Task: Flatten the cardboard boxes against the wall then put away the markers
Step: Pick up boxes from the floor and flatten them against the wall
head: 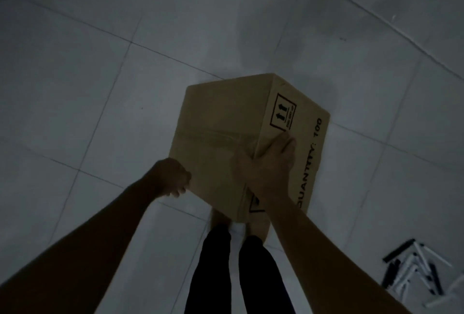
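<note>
box (241, 137), one, two hands gripping

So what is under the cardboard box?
Below the cardboard box, white floor tiles and the person's feet show partly. The right hand grips its corner.

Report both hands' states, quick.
Left hand: fingers curled at the brown cardboard box's edge; grip cannot be told.
Right hand: grips that box's corner.

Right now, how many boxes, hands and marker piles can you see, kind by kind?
Cardboard box: 1
Hands on the box: 2, left hand and right hand
Pile of markers on the floor: 1; single markers too blurred to count
Total: 4
</note>
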